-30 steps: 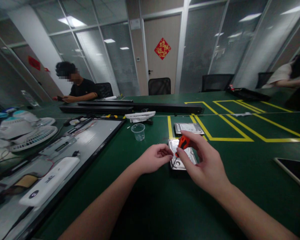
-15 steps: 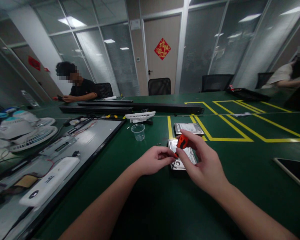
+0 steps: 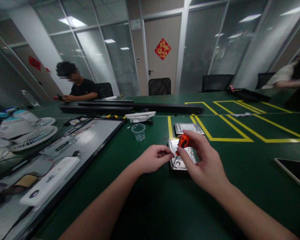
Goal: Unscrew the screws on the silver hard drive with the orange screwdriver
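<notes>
A silver hard drive [image 3: 183, 162] lies flat on the green table [image 3: 215, 200] in front of me. My right hand [image 3: 202, 163] grips a small orange-handled screwdriver [image 3: 183, 141], its thin shaft angled down to the drive's near left corner. My left hand [image 3: 153, 159] rests at the drive's left edge with fingers curled and pinched together by the shaft; what they pinch is hidden. A second hard drive [image 3: 188, 128] lies just beyond, inside yellow tape lines.
A clear plastic cup [image 3: 138, 131] stands left of the drives. A large framed panel [image 3: 72, 146] with white devices and fan parts fills the left side. A tablet [image 3: 293, 171] lies at the right. Long black bars [image 3: 140, 107] cross the table farther back. Two people sit at the far sides.
Both hands stay at the drive's corner. The screwdriver handle has turned slightly in my right fingers, and my left hand has shifted a little toward the shaft.
</notes>
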{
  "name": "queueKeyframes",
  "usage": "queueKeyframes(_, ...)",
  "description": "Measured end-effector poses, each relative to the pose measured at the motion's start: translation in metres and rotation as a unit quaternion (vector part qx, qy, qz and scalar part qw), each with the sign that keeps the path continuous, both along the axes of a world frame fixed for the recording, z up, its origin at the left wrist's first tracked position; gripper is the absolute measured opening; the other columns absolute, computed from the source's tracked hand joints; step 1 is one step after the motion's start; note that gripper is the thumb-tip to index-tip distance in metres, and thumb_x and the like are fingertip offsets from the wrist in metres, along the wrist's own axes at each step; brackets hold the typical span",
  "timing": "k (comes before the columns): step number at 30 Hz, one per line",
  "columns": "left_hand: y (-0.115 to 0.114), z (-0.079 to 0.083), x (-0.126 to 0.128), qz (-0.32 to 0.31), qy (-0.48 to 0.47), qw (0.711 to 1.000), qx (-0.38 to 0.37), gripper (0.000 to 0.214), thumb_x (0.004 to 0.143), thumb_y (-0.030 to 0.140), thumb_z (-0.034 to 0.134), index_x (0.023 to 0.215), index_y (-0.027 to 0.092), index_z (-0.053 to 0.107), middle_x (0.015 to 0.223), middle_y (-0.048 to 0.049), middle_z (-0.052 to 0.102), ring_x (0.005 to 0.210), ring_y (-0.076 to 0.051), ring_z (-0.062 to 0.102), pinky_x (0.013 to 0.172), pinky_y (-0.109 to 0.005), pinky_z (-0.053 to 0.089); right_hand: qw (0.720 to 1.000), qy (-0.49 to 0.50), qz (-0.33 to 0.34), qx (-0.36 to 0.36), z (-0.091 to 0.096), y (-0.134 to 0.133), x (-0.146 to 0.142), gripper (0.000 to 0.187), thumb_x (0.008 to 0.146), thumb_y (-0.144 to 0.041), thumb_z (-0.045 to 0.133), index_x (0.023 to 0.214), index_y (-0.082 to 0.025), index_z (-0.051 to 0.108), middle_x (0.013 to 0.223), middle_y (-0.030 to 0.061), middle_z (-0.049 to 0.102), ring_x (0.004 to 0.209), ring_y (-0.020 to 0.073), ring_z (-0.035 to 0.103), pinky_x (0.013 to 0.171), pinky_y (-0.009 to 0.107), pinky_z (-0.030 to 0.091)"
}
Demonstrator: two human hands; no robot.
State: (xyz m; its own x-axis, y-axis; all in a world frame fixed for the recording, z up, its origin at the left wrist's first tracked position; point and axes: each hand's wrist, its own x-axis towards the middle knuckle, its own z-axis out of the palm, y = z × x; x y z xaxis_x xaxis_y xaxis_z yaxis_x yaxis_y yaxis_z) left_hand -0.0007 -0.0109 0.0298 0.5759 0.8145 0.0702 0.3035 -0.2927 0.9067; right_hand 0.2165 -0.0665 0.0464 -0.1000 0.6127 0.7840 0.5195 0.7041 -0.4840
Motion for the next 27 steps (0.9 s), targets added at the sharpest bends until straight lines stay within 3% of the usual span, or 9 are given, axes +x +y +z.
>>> queueKeyframes(3,0.000,0.005,-0.008,0.001,0.100,0.995,0.028,0.014,0.093,0.028,0.079,0.102,0.016,0.080,0.084,-0.0019,0.071,0.077,-0.017,0.063,0.071,-0.029,0.050,1.000,0.016,-0.006,0.006,0.000,0.000,0.001,0.050,0.104,-0.024,0.073,0.152,-0.028,0.060,0.131,0.0119,0.078,0.107,0.0283,0.082,0.096,0.051,0.069)
queueKeyframes(6,-0.001,0.009,-0.014,-0.039,0.161,0.986,0.029,0.017,0.086,0.024,0.084,0.101,0.017,0.081,0.089,-0.0023,0.072,0.081,-0.018,0.065,0.072,-0.029,0.051,0.999,0.031,-0.003,0.010,0.000,-0.001,0.001,0.051,0.104,-0.023,0.074,0.153,-0.029,0.060,0.133,0.0118,0.077,0.110,0.0286,0.082,0.097,0.051,0.069)
queueKeyframes(15,0.000,0.002,-0.008,-0.008,0.184,0.981,0.052,0.023,0.085,0.026,0.088,0.105,0.017,0.082,0.092,-0.0011,0.071,0.081,-0.017,0.062,0.071,-0.029,0.047,0.998,0.063,-0.017,0.013,0.001,-0.002,0.002,0.052,0.104,-0.022,0.075,0.153,-0.029,0.061,0.136,0.0122,0.076,0.119,0.0320,0.081,0.102,0.056,0.070)
queueKeyframes(27,-0.003,-0.001,0.003,0.016,0.189,0.981,0.037,0.004,0.092,0.013,0.080,0.094,0.016,0.083,0.087,-0.0012,0.072,0.078,-0.017,0.064,0.072,-0.027,0.046,0.998,0.065,-0.018,0.015,0.000,0.000,0.003,0.054,0.104,-0.021,0.075,0.155,-0.029,0.060,0.137,0.0114,0.075,0.121,0.0316,0.079,0.105,0.056,0.068)
